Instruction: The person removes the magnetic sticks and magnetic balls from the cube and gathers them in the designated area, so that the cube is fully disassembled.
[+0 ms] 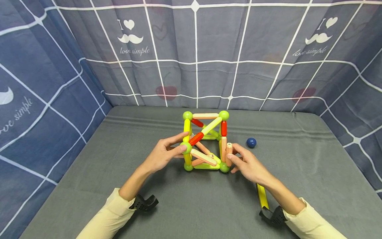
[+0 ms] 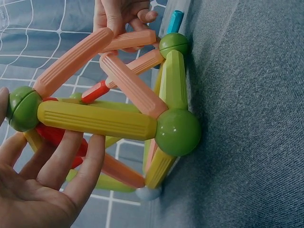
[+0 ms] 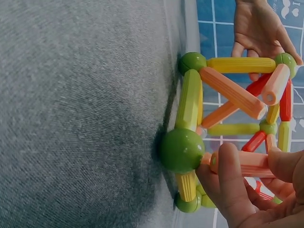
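A magnetic stick-and-ball frame [image 1: 207, 166] of green balls with yellow, red, light green and peach rods stands upright on the grey cloth. My left hand [image 1: 162, 152] pinches the green ball [image 1: 186, 148] at its front upper left corner, thumb on the near side; other fingers lie behind a yellow rod [image 2: 95, 118]. My right hand [image 1: 246, 162] pinches an upright peach rod [image 1: 228, 154] close to the lower right green ball [image 3: 182, 150]; whether the rod touches the ball is hidden by fingers. Two peach rods, one [image 2: 73, 61] from the held ball, another [image 2: 133, 85] from the lower ball, have free ends.
A dark blue ball [image 1: 251, 142] lies right of the frame. One yellow rod [image 1: 262, 196] rests on the cloth below my right wrist. The left wrist view shows a teal rod [image 2: 175, 21] beyond the frame. Patterned curtains [image 1: 215, 79] enclose the table's back and sides.
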### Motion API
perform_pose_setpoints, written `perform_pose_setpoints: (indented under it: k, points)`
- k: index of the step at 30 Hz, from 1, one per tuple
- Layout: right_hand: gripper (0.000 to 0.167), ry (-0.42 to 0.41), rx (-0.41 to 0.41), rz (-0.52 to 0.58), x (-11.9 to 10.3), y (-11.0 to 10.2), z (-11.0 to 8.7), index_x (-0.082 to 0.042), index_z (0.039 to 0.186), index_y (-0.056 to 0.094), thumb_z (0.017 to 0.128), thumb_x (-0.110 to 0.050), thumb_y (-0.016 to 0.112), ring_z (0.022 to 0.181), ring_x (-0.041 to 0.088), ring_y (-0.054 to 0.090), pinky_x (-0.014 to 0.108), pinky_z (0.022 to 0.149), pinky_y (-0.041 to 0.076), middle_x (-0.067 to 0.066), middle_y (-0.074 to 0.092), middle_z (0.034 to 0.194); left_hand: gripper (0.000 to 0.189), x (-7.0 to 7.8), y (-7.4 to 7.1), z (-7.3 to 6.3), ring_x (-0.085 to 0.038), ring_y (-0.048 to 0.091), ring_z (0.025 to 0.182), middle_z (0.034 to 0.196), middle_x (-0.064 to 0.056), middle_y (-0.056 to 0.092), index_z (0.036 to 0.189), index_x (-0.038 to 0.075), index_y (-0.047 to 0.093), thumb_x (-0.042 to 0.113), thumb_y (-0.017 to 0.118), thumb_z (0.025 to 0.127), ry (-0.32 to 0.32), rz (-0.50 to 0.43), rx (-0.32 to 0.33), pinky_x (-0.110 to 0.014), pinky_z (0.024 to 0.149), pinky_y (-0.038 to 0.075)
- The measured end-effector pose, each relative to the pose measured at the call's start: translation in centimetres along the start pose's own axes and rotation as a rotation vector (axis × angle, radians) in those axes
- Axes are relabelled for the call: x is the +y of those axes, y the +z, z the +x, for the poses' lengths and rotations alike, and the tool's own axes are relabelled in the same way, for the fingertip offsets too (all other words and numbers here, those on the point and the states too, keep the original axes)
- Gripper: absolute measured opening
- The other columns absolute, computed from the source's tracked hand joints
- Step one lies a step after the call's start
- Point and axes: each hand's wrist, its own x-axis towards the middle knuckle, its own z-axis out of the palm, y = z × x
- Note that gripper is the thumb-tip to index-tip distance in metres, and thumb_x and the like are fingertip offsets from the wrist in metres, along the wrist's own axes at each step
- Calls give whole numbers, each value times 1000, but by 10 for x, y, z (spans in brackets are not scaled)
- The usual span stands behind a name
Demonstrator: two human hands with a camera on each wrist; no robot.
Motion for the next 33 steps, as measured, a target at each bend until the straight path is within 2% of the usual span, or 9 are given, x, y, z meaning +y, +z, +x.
perform_pose_setpoints:
  k: [6,13,21,25,33]
  points:
    - [19,-20,0,8,1,-2,-3,1,118,57,101,-9,56,77,36,64,39,62,58,15,58,95,50,0,0,0,-40,62,110,140,-26,49,147,4,46,11,61,99,-3,1,-1,-41,83,56]
    - [17,-47,30,16,-1,-4,-8,4,113,58,100,-6,58,72,34,65,37,61,58,15,60,90,50,0,0,-1,-40,62,109,138,-25,51,147,4,46,11,61,99,-4,14,1,-49,84,54]
    - [35,3,62,49,-5,-7,-21,1,129,54,96,-7,64,64,32,66,41,53,56,17,60,87,50,-1,0,-1,-37,63,108,138,-24,52,147,5,47,12,61,99,-6,14,4,-46,83,55]
    - [44,-7,66,54,-5,-9,-28,0,136,48,96,-6,64,56,28,63,40,48,55,17,60,85,50,-1,0,-1,-36,63,108,137,-24,52,147,5,47,12,62,99,-5,12,6,-46,83,55]
    - [45,10,98,53,-3,-14,-37,-4,137,48,96,-6,65,54,26,63,39,48,55,17,61,83,52,-1,0,-1,-39,62,109,138,-25,51,147,2,45,14,62,99,0,6,2,-49,84,54]
